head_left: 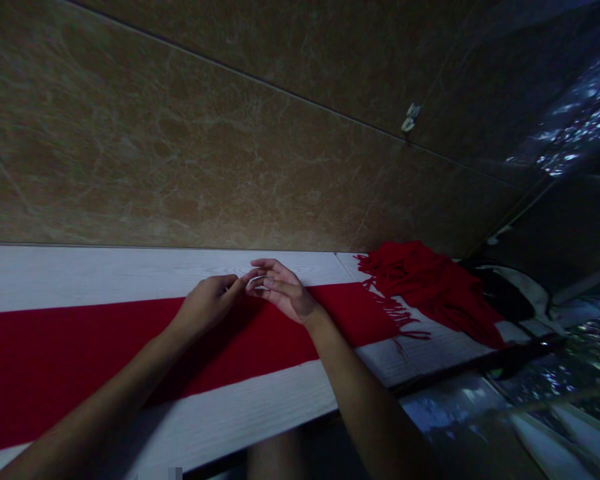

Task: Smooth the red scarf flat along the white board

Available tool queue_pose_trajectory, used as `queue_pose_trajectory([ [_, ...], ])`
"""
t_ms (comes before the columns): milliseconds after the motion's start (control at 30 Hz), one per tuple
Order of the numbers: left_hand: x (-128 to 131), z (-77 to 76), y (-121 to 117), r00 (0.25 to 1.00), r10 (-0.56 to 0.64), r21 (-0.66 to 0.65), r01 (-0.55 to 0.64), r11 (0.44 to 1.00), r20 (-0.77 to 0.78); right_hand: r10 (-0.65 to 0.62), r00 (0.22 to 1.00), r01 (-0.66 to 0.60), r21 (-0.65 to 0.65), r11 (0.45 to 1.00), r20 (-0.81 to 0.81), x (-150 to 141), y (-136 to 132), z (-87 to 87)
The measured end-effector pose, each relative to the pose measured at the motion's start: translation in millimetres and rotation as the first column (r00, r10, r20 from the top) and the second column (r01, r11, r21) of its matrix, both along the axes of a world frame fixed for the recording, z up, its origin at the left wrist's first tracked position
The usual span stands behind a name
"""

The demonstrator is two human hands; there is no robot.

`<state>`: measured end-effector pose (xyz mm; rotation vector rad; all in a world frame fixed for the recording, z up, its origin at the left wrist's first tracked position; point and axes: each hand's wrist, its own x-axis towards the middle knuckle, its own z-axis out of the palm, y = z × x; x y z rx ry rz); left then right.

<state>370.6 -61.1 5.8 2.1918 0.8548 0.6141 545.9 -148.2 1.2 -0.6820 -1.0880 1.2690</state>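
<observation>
A long red scarf (115, 340) with a fringed right end lies flat along the white wood-grain surface. My left hand (211, 299) is above the scarf's middle, closed, with thumb and forefinger pinched together; what they pinch, if anything, is too small to make out. Facing it from the right, my right hand (285, 292) has its palm partly turned up and its fingers apart and loosely bent. The fingertips of both hands meet or nearly meet over the scarf's far edge.
A crumpled red fringed cloth (420, 277) is heaped at the surface's right end, beside a black and white item (513, 293). A brown marbled tile wall (205, 147) rises behind, with a small white fitting (410, 117). The surface's front edge (280, 427) runs near my body.
</observation>
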Motion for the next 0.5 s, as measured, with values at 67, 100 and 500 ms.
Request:
queue_pose_trajectory([
  [67, -0.1, 0.5, 0.0, 1.000, 0.002, 0.007, -0.002, 1.000, 0.001, -0.006, 1.000, 0.006, 0.001, 1.000, 0.012, 0.2, 0.1, -0.3],
  [100, -0.1, 1.2, -0.3, 1.000, 0.004, 0.014, -0.004, 1.000, 0.002, -0.007, 1.000, 0.007, 0.003, 1.000, 0.016, 0.2, 0.1, -0.4],
  [500, -0.2, 0.4, -0.4, 0.998, 0.029, 0.030, -0.028, 0.999, -0.047, -0.006, 1.000, 0.006, 0.007, 1.000, -0.003, -0.3, 0.1, -1.5],
])
